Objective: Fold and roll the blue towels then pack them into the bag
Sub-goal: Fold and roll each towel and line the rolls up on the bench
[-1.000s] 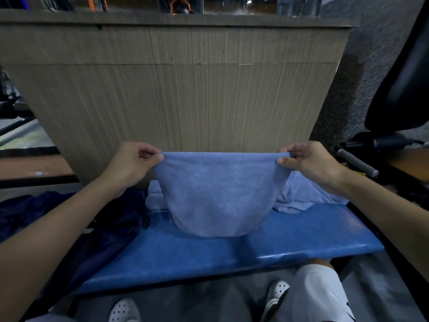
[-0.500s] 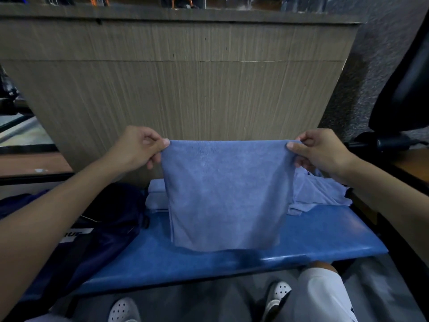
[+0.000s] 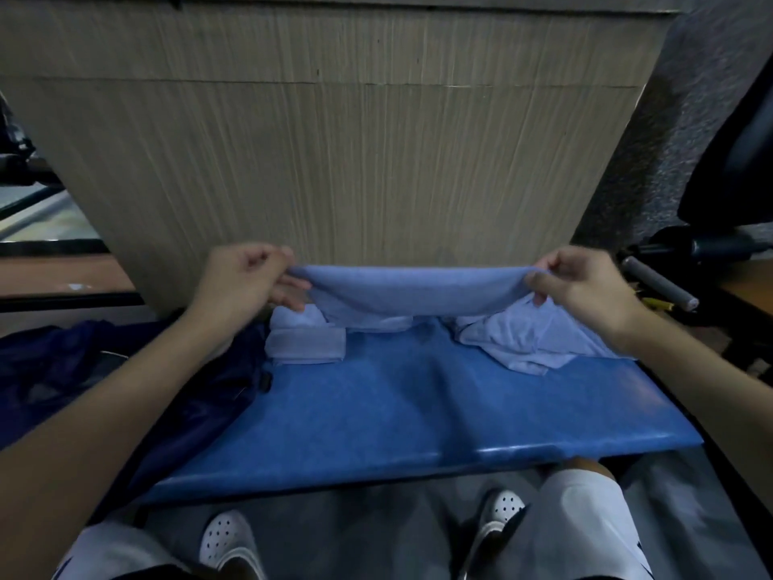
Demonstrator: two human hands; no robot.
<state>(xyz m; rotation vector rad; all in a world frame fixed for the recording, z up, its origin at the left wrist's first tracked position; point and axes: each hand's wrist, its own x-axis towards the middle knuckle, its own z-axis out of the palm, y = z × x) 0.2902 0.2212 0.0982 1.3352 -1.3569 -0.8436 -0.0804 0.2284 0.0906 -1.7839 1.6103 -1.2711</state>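
I hold a blue towel (image 3: 412, 293) stretched between both hands above the far edge of the blue bench (image 3: 418, 412). My left hand (image 3: 247, 278) pinches its left corner and my right hand (image 3: 581, 282) pinches its right corner. The towel sags in the middle, its lower part swung away toward the wall. A rolled pale blue towel (image 3: 307, 343) lies on the bench under my left hand. A crumpled pile of blue towels (image 3: 527, 341) lies under my right hand. The dark navy bag (image 3: 108, 383) sits slumped on the left end of the bench.
A tall wood-grain panel (image 3: 355, 161) stands right behind the bench. A black chair (image 3: 736, 161) and a grey-handled tool (image 3: 656, 282) on a wooden surface are at the right. My knees and white shoes (image 3: 228, 542) are below the bench's near edge.
The towel hung flat and upright between my hands before; now both hands have dropped lower and the cloth has swung away, showing mostly its top fold.
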